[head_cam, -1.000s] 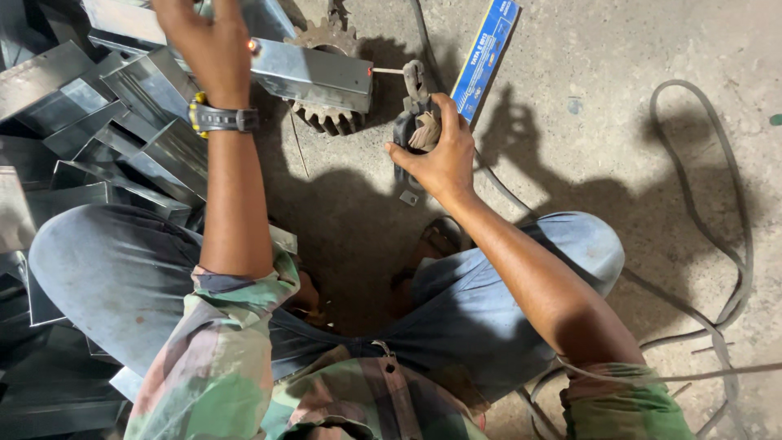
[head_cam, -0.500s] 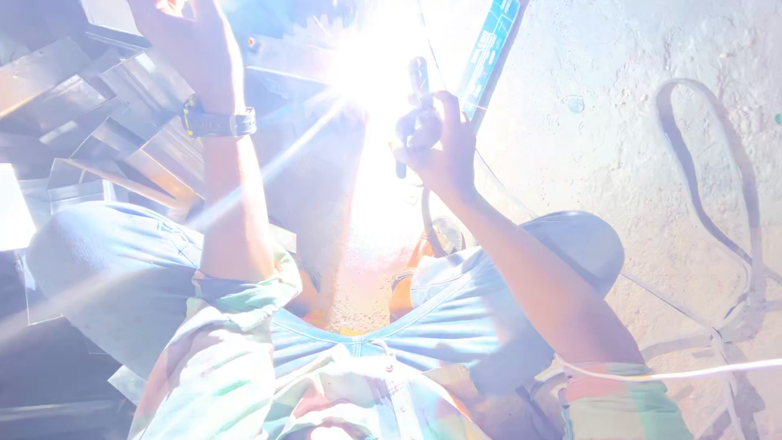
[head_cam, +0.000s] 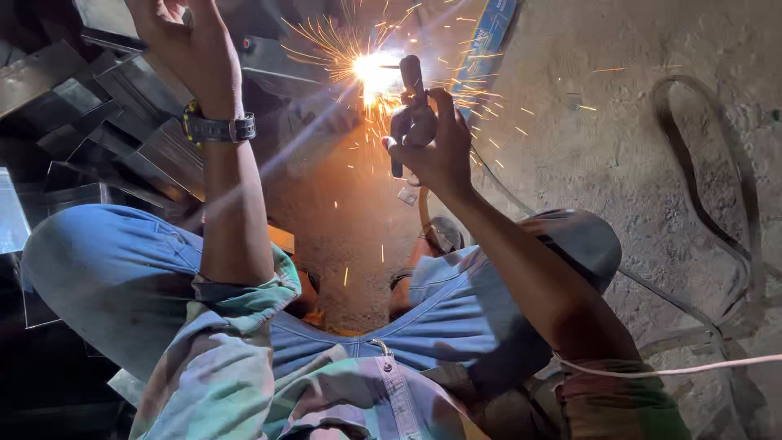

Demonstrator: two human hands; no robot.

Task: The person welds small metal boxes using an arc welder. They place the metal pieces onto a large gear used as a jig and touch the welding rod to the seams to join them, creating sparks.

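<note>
Right hand (head_cam: 436, 151), top centre of frame, fingers wrapped tight round the electrode holder (head_cam: 410, 98); holder's long axis runs up-frame, tip at the arc (head_cam: 375, 72) just up-left of the fingers. Left hand (head_cam: 183, 41), upper left, grips a metal piece (head_cam: 281, 61), fingers curled; right hand is nearer the arc.

Rough grey concrete floor (head_cam: 652, 138) with a looping cable (head_cam: 717, 212), dim surroundings lit orange by sparks (head_cam: 371, 69).
</note>
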